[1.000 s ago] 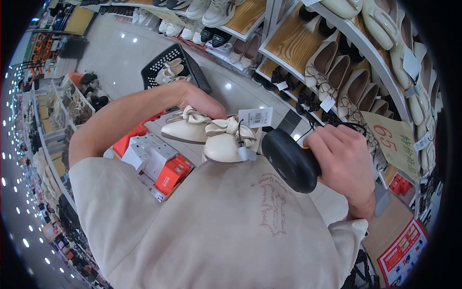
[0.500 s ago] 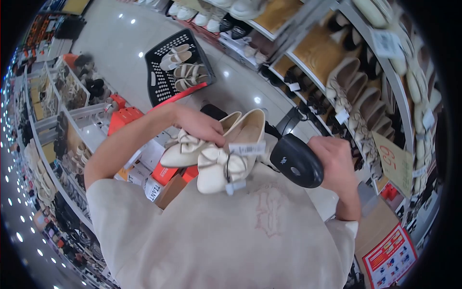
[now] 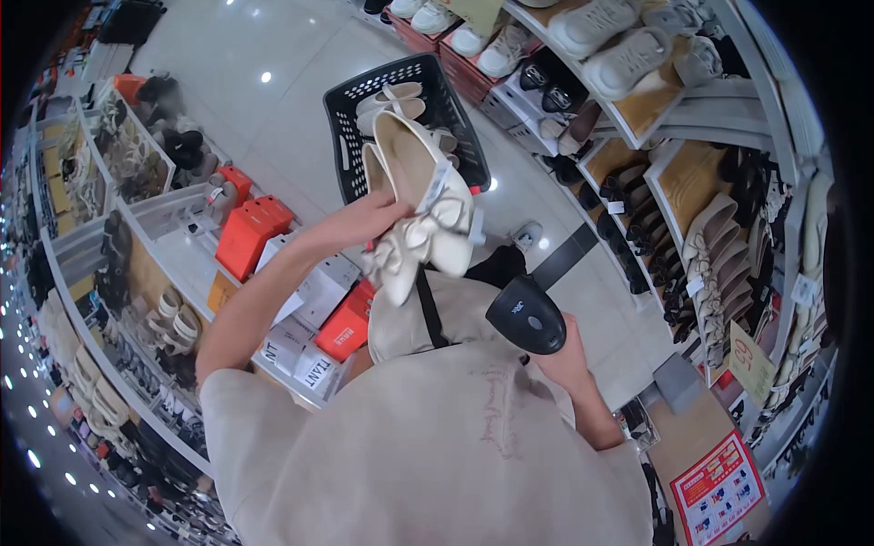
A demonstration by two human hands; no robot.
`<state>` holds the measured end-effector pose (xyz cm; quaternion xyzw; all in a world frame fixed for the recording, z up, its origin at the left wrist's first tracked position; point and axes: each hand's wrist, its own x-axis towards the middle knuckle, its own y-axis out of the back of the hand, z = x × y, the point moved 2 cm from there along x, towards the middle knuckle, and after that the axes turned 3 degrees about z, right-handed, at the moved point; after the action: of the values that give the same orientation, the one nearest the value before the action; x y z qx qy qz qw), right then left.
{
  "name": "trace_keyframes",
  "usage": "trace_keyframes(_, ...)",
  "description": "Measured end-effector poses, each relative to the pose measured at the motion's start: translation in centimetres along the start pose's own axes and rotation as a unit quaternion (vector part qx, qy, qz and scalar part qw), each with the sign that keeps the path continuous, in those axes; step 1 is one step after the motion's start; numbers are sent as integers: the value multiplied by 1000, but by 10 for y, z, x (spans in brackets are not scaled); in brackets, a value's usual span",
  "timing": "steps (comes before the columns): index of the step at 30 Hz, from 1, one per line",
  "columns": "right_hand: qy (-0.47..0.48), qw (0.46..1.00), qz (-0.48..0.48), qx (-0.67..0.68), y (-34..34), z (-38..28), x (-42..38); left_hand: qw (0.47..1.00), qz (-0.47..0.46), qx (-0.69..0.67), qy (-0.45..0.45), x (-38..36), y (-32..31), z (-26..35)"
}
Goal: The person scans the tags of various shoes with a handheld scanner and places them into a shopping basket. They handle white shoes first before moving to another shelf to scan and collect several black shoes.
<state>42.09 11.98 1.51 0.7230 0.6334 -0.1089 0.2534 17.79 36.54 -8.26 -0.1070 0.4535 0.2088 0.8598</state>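
My left hand (image 3: pixel 378 217) is closed on a pair of cream bow flats (image 3: pixel 412 159), toes pointing back toward my body. White tags hang from the shoes, and the bows cover part of the uppers. From my view they overlap the near part of a black shopping basket (image 3: pixel 335 136), where other light-coloured shoes (image 3: pixel 390 98) lie. A black handheld barcode scanner (image 3: pixel 526 316) is gripped in my right hand (image 3: pixel 566 353), close in front of my shirt. Its handle is mostly hidden behind the scanner head.
Orange shoe boxes (image 3: pixel 250 237) and white boxes (image 3: pixel 319 282) stand at my left beside a shelf of shoes. At right, shelves hold rows of bow flats (image 3: pixel 719 250) and white sneakers (image 3: pixel 628 64). A red-bordered poster (image 3: pixel 719 491) is at lower right.
My left hand has carried the flats away from my chest, up toward the basket, and they have turned. The scanner in my right hand has shifted slightly left. The whole view has shifted too.
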Motion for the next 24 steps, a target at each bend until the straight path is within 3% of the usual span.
trace_keyframes(1,-35,999,7,7,-10,-4,6,1000,-7,-1,3,21,10,-14)
trace_keyframes(3,-77,997,22,16,-29,-11,13,997,64,14,35,70,32,-44)
trace_keyframes(7,-146,985,83,32,-50,-5,11,993,116,-18,6,180,52,-105)
trace_keyframes(9,-182,979,88,32,-59,4,9,988,109,-91,62,236,60,-142)
trace_keyframes(11,-245,957,153,14,-65,7,6,980,121,-136,84,277,54,-166)
trace_keyframes(13,-264,952,152,-1,-68,6,9,934,141,-287,161,318,45,-195)
trace_keyframes(15,-275,945,175,31,-71,10,10,920,137,-330,162,346,38,-212)
trace_keyframes(18,-301,937,178,15,-73,7,17,866,212,-406,203,378,39,-228)
trace_keyframes(21,-324,921,215,11,-78,3,24,854,249,-383,249,407,45,-241)
trace_keyframes(24,-318,909,265,55,-85,2,28,844,209,-448,209,427,47,-246)
